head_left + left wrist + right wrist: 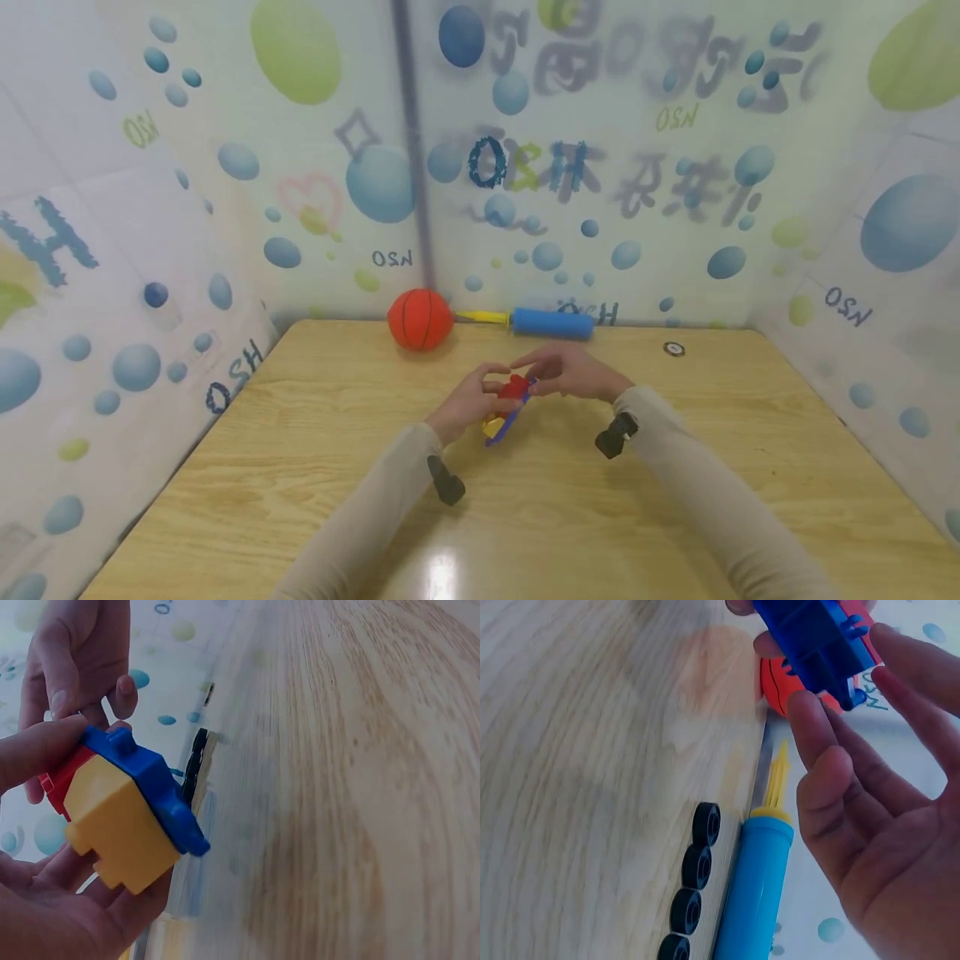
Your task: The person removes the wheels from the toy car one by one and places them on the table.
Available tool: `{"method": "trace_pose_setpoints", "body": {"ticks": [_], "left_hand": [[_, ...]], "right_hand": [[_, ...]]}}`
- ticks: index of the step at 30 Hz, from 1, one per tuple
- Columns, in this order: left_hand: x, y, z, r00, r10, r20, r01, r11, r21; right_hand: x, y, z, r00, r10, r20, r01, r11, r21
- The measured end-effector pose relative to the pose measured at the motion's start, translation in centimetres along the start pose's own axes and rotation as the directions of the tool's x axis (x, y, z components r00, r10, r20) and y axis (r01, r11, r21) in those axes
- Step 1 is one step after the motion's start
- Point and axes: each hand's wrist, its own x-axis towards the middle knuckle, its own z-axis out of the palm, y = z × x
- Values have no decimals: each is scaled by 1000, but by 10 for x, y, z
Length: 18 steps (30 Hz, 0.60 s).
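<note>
My left hand [468, 407] grips a small toy vehicle body above the table, thumb on one side and fingers beneath. Its long blue chassis [154, 784] is tilted and carries a yellow block [124, 825] and a red block [69, 780]. In the right wrist view the underside of the blue chassis [821, 649] shows, with small clips along its edges and no wheels on it. My right hand [573, 371] is close by at the far end of the toy, its fingers loosely bent around the end of the chassis without pinching it.
Several black toy wheels [696, 866] stand in a row beside a blue hand pump [757, 889] with a yellow nozzle. A red ball [420, 320] lies at the table's back edge, left of the pump. A round black-and-white disc [674, 349] lies at the back right. Printed curtains enclose the table.
</note>
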Motion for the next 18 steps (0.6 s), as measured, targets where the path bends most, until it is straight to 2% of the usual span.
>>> {"method": "trace_pose_setpoints", "body": {"ticks": [9, 15, 18], "left_hand": [[1, 4, 2, 999, -41, 10, 40, 994, 106], [0, 4, 2, 999, 10, 41, -16, 989, 150], [-3, 5, 0, 998, 56, 34, -61, 985, 159]], "right_hand": [[0, -2, 4, 999, -34, 15, 34, 998, -46], [-5, 5, 9, 997, -81, -6, 81, 996, -33], [-8, 11, 10, 996, -71, -57, 71, 997, -4]]}}
